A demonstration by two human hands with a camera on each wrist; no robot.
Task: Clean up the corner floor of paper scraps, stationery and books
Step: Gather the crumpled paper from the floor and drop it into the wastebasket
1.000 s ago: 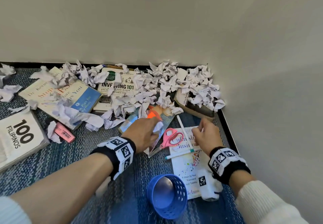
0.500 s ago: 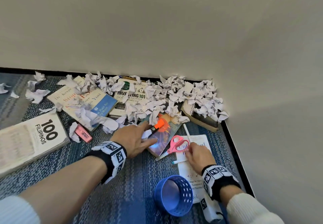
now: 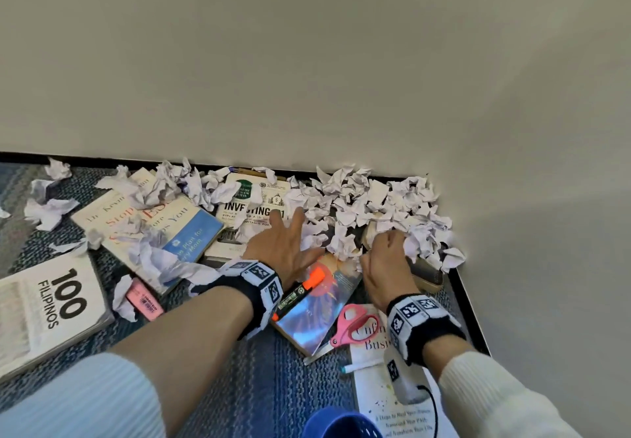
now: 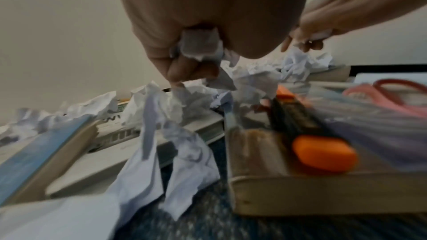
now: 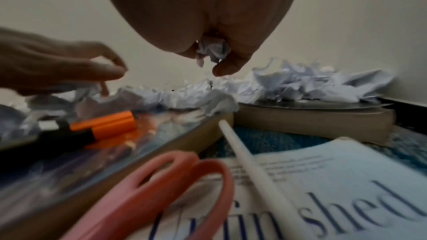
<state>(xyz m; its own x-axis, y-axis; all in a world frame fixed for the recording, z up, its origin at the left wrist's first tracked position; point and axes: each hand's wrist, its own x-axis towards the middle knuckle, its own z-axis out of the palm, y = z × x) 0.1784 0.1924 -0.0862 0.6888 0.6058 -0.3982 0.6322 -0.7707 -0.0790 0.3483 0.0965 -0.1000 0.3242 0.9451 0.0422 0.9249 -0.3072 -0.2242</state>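
Crumpled white paper scraps are heaped in the carpeted corner over several books. My left hand reaches into the heap above the Investing 101 book. Two fingers stretch out, and the others hold a scrap against the palm. My right hand is curled round a wad of scraps beside a dark book. An orange highlighter lies on a colourful book under my left wrist. Pink scissors and a white pen lie on a white book.
A blue perforated cup sits at the bottom edge. A pink eraser, the 100 Filipinos book and a blue-and-white book lie to the left. Walls close off the back and right.
Both hands have moved forward from the highlighter and pen into the paper heap and now hold scraps. The view has tilted up, so the blue cup sits at the bottom edge.
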